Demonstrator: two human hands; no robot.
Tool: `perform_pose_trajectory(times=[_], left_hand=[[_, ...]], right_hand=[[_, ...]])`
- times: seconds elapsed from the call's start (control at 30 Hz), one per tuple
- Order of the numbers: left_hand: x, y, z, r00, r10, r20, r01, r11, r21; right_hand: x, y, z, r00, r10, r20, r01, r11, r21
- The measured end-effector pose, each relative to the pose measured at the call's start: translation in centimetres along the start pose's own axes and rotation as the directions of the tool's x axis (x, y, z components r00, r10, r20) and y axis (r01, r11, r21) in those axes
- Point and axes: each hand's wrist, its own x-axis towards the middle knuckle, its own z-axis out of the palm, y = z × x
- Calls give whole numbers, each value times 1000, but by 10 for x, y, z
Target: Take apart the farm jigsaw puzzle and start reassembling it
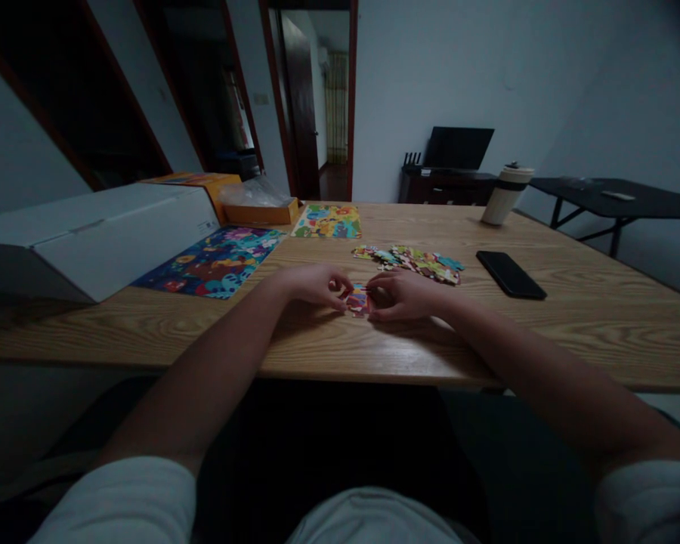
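Between my hands, flat on the wooden table [317, 349], lies a small cluster of colourful jigsaw puzzle pieces [358, 301] in reds, purples and blue. My left hand [317, 285] curls its fingers and thumb onto the cluster's left side. From the other side my right hand [405, 295] pinches the right edge. The fingertips hide parts of the pieces, so how they join is unclear. Just beyond my right hand spreads a heap of loose puzzle pieces [413, 262], mostly yellow, green and pink.
A dark blue picture sheet [212, 261] and a yellow one [327, 221] lie to the left and back. Beside them are a white box [130, 234] and an orange box [261, 211] with clear plastic. A black phone [510, 273] and a cup [506, 195] stand right.
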Motion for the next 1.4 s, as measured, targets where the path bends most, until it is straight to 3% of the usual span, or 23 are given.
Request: perform_pose_trajectory(times=[0.13, 0.2, 0.33, 0.43, 0.57, 0.73, 1.03, 1.4], left_hand=[[1, 0, 2, 998, -57, 5, 57, 998, 29], [1, 1, 3, 997, -55, -52, 58, 997, 52], [5, 10, 9, 972, 124, -201, -103, 989, 111], [9, 14, 12, 974, 184, -131, -170, 979, 115], [9, 9, 10, 994, 102, -48, -98, 992, 84], [6, -1, 7, 999, 16, -31, -14, 999, 45], [2, 14, 4, 1000, -25, -11, 25, 999, 38], [2, 13, 7, 1000, -30, 5, 30, 999, 15]], right_hand=[[-2, 11, -3, 1000, -6, -3, 6, 999, -34], [-3, 14, -5, 1000, -2, -4, 2, 999, -52], [-5, 16, -4, 1000, 10, 8, -10, 999, -44], [-5, 17, -3, 1000, 28, -5, -28, 998, -47], [-6, 14, -5, 998, 61, 19, -61, 998, -26], [-7, 7, -12, 996, 50, 68, -51, 999, 6], [-6, 12, -8, 997, 36, 75, -36, 999, 2], [-6, 12, -9, 997, 42, 71, -42, 999, -1]])
